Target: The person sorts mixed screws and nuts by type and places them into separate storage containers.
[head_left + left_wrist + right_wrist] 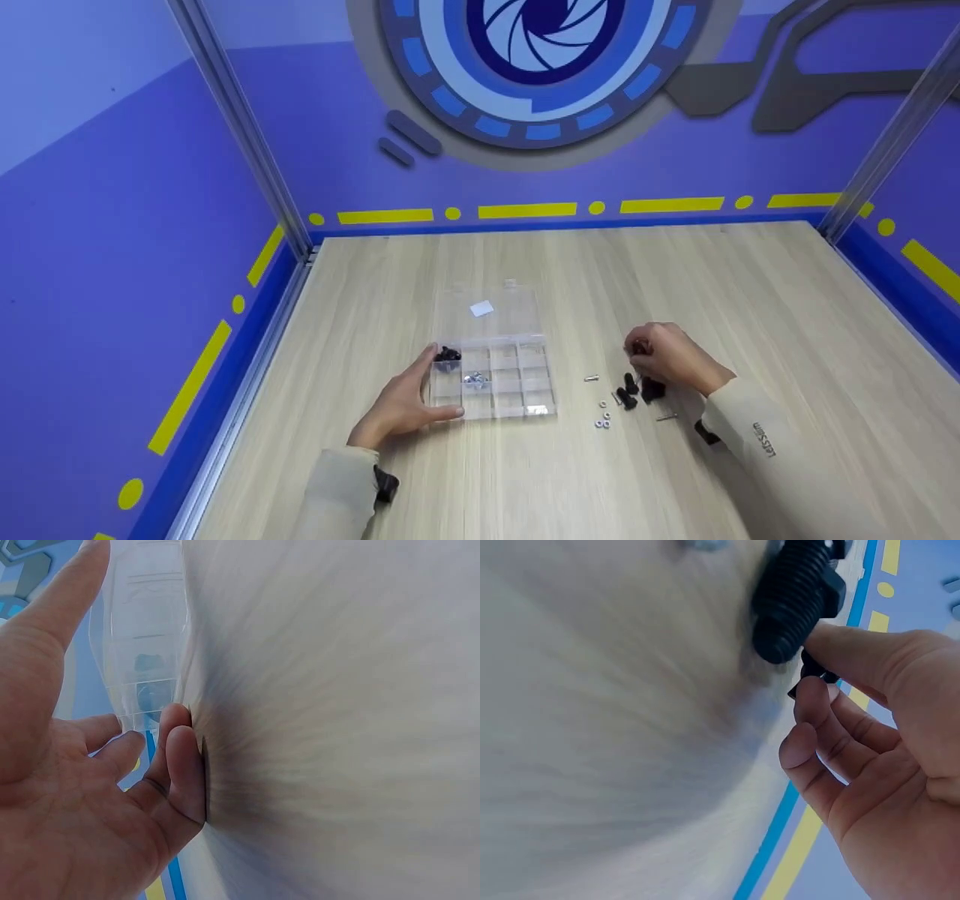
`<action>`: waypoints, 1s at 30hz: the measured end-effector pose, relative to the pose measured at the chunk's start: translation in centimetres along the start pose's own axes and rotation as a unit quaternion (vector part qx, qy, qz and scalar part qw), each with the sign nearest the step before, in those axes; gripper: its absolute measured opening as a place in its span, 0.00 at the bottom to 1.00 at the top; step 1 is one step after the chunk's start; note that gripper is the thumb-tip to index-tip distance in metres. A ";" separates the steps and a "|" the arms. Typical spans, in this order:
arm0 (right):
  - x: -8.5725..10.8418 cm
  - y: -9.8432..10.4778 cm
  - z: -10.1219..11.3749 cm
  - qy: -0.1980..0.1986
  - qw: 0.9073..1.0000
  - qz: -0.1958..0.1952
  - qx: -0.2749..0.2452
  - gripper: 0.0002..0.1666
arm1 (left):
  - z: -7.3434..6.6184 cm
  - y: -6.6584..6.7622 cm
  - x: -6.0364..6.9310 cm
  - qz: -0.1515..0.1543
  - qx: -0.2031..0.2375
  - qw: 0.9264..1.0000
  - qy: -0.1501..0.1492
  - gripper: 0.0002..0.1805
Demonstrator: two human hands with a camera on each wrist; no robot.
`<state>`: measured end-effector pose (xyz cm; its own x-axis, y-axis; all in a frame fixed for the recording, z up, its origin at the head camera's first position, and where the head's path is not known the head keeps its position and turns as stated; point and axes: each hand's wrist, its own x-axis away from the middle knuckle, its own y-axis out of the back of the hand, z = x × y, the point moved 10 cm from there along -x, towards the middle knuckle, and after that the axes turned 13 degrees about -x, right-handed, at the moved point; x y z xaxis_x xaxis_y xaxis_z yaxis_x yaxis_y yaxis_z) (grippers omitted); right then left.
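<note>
A clear plastic compartment box (pixel 493 401) lies on the table with its transparent lid (pixel 510 311) folded back. My left hand (pixel 401 401) touches the box's left side with its fingers, the thumb straight along the near edge. In the left wrist view, the left hand (pixel 97 772) lies beside the clear wall, its little-finger side on the table. Small black pieces (pixel 448 355) and silver nuts (pixel 475 379) occupy separate compartments. My right hand (pixel 671 356) pinches a small black part (pixel 817 669), mostly hidden by the fingers. Close by lies a black threaded bolt (pixel 791 600).
Between box and right hand lie several loose nuts (pixel 602 424), a silver screw (pixel 592 379), black bolts (pixel 626 399) and another black piece (pixel 652 389). A thin screw (pixel 667 417) lies near the right sleeve. Walls border the wooden table (pixel 570 292) at the back and sides.
</note>
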<state>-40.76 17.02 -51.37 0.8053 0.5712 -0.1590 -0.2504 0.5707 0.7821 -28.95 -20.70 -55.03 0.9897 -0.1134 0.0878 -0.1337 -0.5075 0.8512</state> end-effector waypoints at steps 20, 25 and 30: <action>-2.9 0.3 4.1 0.045 0.999 -0.009 0.012 0.15 | 0.0 -0.1 -0.1 -0.002 0.004 1.000 0.000 0.67; -4.3 -0.2 6.4 0.067 0.998 0.001 0.009 0.12 | 0.0 0.0 0.0 -0.004 0.009 1.000 -0.005 0.67; -5.6 -0.8 8.8 0.084 0.996 0.004 0.000 0.10 | -0.1 0.1 0.0 -0.001 0.018 1.000 -0.005 0.66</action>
<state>-40.33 8.15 -45.84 0.7021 0.6664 -0.2507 -0.2573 0.5658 0.7833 -28.94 -20.66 -54.87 0.9895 -0.1206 0.0802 -0.1330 -0.5376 0.8326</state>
